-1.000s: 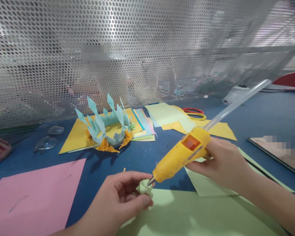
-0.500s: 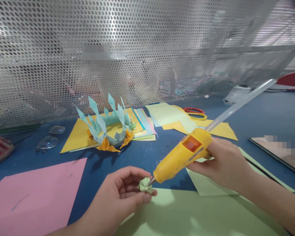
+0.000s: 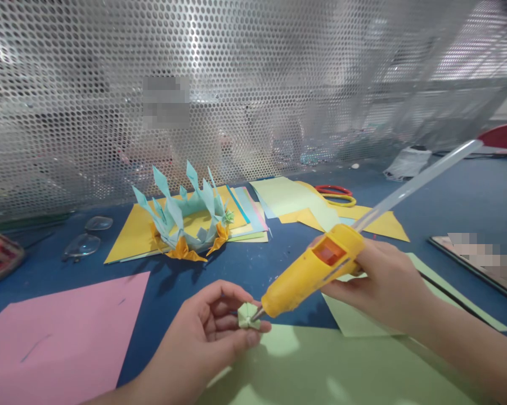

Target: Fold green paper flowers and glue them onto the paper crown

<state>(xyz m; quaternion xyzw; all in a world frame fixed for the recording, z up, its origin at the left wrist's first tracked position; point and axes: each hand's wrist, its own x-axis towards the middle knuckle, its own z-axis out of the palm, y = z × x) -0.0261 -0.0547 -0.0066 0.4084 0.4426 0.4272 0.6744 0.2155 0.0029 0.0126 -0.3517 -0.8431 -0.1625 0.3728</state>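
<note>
Between the fingertips and thumb of my left hand (image 3: 213,326) is a small light-green folded paper piece (image 3: 246,316). My right hand (image 3: 384,281) is wrapped round a yellow hot glue gun (image 3: 312,270), whose metal nozzle meets the middle of the folded piece. A long clear glue stick (image 3: 422,180) sticks out of the gun's back. Beyond my left hand stands a light-blue paper crown (image 3: 175,212) with pointed tips, orange folded pieces (image 3: 185,250) along its base and a small green one (image 3: 228,216) at its right side.
Green paper (image 3: 312,371) lies beneath my hands, pink paper (image 3: 63,332) at left. Coloured sheets (image 3: 124,236) lie under and beside the crown. Glasses (image 3: 82,246) are far left, scissors (image 3: 340,199) at the back, a phone-like device (image 3: 481,264) at right. A perforated metal panel (image 3: 236,84) rises behind.
The folded piece has turned slightly in my left fingers, showing its face more. The glue gun has shifted a little, its nozzle staying at the piece. The crown and papers have not moved.
</note>
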